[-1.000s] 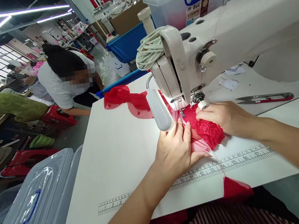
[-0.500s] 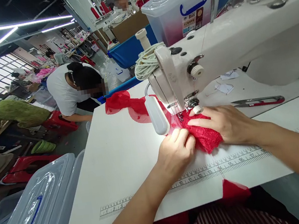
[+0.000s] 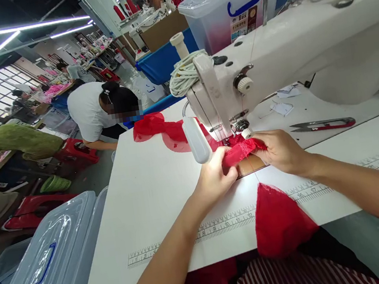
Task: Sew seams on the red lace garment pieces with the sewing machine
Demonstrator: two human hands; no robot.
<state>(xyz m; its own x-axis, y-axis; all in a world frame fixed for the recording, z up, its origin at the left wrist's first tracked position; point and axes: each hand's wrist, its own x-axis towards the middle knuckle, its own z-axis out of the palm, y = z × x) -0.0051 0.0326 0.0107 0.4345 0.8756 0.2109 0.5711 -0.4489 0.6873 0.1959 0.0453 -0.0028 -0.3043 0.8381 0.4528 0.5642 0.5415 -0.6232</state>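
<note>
Red lace fabric (image 3: 239, 153) lies under the needle area of a white sewing machine (image 3: 287, 61). My left hand (image 3: 215, 173) grips its left side, thumb below and fingers above. On the right, my right hand (image 3: 279, 150) pinches the fabric's other end close to the presser foot. A thread runs from this fabric down to a red triangular fabric piece (image 3: 275, 219), which hangs over the table's front edge. Sheer red fabric (image 3: 174, 137) trails away behind the white lamp (image 3: 197, 140) to the far left.
Thread snips (image 3: 324, 125) lie right of the machine head, near paper scraps (image 3: 282, 108). A printed ruler (image 3: 223, 226) runs along the white table (image 3: 141, 201). Lidded plastic boxes (image 3: 41, 273) stand at the left. A person in a white shirt (image 3: 88, 112) bends beyond the table.
The lace fabric has been folded into a narrow strip held between both hands, baring a brown plate below. The red triangular piece has come further up onto the table.
</note>
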